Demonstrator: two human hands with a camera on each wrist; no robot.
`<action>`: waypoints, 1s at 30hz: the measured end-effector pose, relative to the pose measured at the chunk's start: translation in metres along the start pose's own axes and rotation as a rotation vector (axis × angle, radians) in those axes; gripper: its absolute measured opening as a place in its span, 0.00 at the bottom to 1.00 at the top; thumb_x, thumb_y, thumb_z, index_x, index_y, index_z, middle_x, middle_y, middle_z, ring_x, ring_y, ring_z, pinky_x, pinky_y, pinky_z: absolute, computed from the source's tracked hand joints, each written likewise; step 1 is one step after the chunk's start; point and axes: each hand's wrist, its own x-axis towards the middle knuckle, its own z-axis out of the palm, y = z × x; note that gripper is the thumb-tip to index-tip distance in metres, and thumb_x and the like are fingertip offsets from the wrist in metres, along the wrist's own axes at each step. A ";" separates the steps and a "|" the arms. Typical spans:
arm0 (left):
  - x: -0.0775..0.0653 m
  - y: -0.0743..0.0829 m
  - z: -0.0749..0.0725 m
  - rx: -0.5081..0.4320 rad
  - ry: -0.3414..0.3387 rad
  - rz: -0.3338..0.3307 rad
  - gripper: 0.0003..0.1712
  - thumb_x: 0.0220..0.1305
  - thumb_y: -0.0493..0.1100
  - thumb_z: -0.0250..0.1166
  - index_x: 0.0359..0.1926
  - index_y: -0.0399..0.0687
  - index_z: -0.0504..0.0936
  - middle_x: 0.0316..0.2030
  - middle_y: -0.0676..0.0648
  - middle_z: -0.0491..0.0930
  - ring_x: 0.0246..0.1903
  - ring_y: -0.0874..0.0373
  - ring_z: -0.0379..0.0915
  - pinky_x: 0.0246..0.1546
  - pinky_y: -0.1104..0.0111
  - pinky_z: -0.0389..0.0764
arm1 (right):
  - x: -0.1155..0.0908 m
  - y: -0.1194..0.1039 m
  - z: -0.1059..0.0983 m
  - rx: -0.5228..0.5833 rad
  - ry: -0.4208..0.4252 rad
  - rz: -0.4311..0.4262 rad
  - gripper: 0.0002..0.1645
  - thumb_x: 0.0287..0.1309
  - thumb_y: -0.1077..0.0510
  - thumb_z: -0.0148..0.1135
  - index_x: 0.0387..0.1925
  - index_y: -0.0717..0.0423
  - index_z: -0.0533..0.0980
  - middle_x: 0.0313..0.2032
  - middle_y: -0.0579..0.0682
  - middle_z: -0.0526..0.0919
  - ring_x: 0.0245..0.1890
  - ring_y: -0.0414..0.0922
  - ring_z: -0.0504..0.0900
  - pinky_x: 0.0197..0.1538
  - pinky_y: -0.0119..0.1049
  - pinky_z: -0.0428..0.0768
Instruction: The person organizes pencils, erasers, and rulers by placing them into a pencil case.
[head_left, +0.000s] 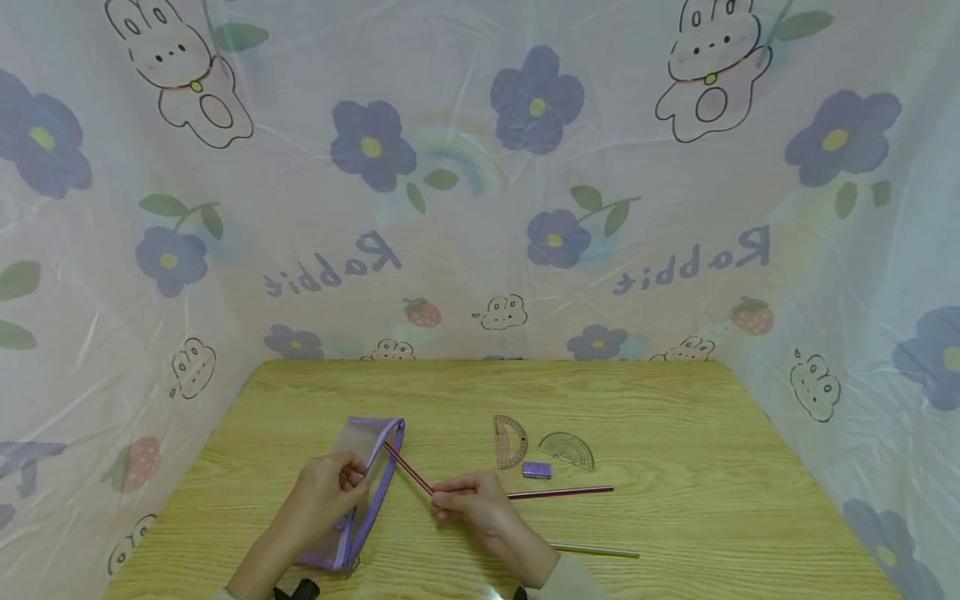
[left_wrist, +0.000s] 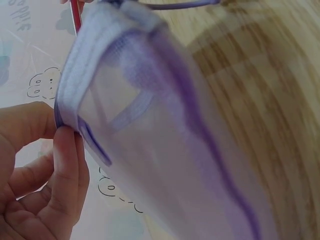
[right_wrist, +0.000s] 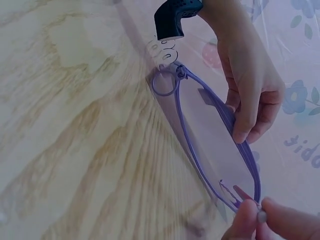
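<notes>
A see-through pencil case with purple edging stands on the left part of the table, its zip mouth spread wide. My left hand pinches one edge of that mouth between thumb and fingers, as the left wrist view shows close up. In my right hand a slim dark red pencil is pinched near its end. It slants up to the left, its far end inside the case's mouth in the right wrist view. A purple zip ring hangs at the opposite end of the mouth.
Right of the case lie a pinkish protractor, a clear protractor and a small purple eraser. Another dark red pencil and a greenish pencil lie nearer me. Printed sheeting walls the wooden table.
</notes>
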 end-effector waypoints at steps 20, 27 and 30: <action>0.000 0.000 -0.002 0.002 -0.009 0.006 0.05 0.55 0.27 0.68 0.31 0.37 0.82 0.23 0.55 0.77 0.22 0.69 0.73 0.23 0.77 0.79 | 0.005 0.009 0.020 0.119 0.013 0.027 0.16 0.58 0.78 0.60 0.47 0.89 0.71 0.32 0.58 0.86 0.29 0.42 0.85 0.37 0.31 0.85; 0.001 0.002 -0.002 0.011 0.004 0.007 0.05 0.55 0.27 0.69 0.31 0.38 0.82 0.22 0.56 0.77 0.22 0.69 0.72 0.22 0.76 0.79 | 0.007 0.009 0.024 0.118 0.030 0.040 0.15 0.59 0.78 0.60 0.46 0.87 0.74 0.32 0.59 0.86 0.29 0.43 0.85 0.37 0.32 0.85; 0.002 0.003 -0.002 0.017 0.008 0.004 0.06 0.55 0.27 0.69 0.31 0.39 0.82 0.22 0.56 0.77 0.22 0.69 0.72 0.21 0.76 0.78 | 0.008 0.010 0.025 0.111 0.038 0.039 0.14 0.59 0.77 0.61 0.46 0.86 0.74 0.32 0.58 0.86 0.30 0.43 0.85 0.38 0.32 0.86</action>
